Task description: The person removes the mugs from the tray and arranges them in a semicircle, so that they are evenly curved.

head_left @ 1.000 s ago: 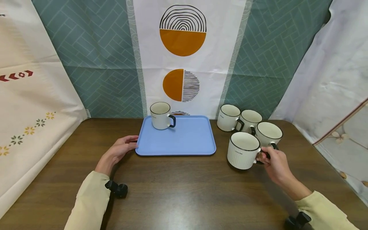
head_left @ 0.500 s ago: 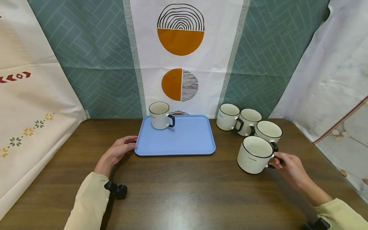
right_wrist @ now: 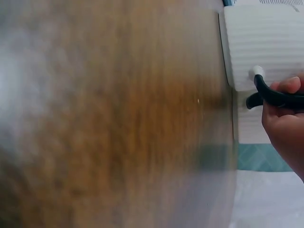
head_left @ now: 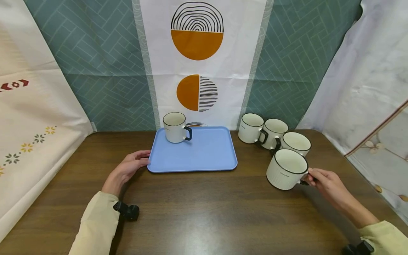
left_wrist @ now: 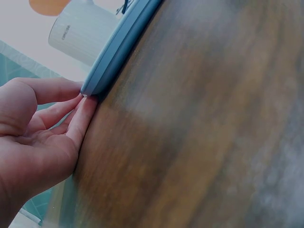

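My left hand [head_left: 129,168] holds the left edge of a blue rectangular tray [head_left: 204,156]. In the left wrist view, the fingertips [left_wrist: 85,107] meet at the tray's rim. A white mug [head_left: 174,129] with a black rim and black handle stands upright at the tray's back left. On the right, my right hand [head_left: 328,184] pinches the black handle of a ribbed white mug [head_left: 283,175]. This mug is upright at the front of a group of similar mugs; I cannot tell whether its base touches the table. The right wrist view shows the fingers round the handle [right_wrist: 280,98].
Three more white mugs stand close behind the held one: a left mug [head_left: 250,129], a middle mug [head_left: 272,136] and a right mug [head_left: 298,142]. A patterned cloth [head_left: 121,88] hangs at the back of the brown wooden table [head_left: 191,209].
The right hand and its mug have moved right and slightly nearer me, then shifted a little farther right. The left hand stays at the tray's edge. The view has drifted slightly.
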